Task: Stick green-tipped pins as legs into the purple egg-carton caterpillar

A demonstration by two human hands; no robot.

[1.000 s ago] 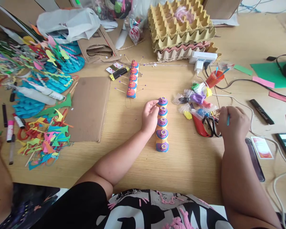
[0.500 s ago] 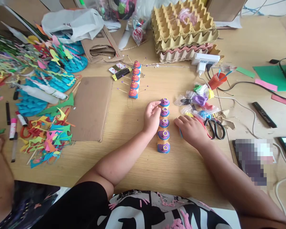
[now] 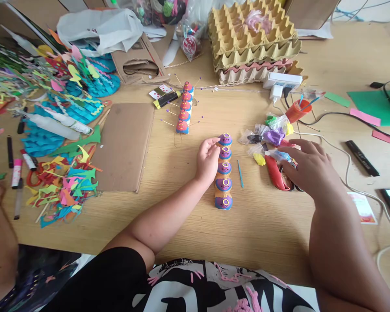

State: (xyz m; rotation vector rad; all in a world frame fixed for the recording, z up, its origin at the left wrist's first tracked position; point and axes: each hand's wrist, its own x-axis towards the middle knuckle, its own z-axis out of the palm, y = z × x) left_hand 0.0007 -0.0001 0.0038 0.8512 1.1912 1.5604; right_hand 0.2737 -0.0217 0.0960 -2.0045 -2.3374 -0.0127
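A purple egg-carton caterpillar [image 3: 224, 184], with a small face and a yellow ring on each bump, lies lengthwise in front of me. Against its upper left side are the bent thumb and fingers of my left hand [image 3: 209, 160], steadying it. My right hand [image 3: 316, 169] hovers to the right with its fingers apart, holding nothing. Beneath those fingers are red-and-black scissors [image 3: 276, 174], partly covered, and a bag of blue clay [image 3: 281, 156]. Between caterpillar and scissors lies a thin blue modelling tool [image 3: 240, 174].
A second, red-and-blue caterpillar [image 3: 184, 108] with stick legs stands farther back. Cardboard [image 3: 125, 147] and coloured scraps [image 3: 68, 186] lie left. Egg trays [image 3: 253, 43], a power strip [image 3: 283, 80] and an orange cup [image 3: 297, 111] stand behind. Another person's arm [image 3: 0, 242] is at far left.
My right hand has moved right, from beside the caterpillar to above the scissors, and its fingers have spread. The blue tool beneath it now lies uncovered. My left hand has stayed put.
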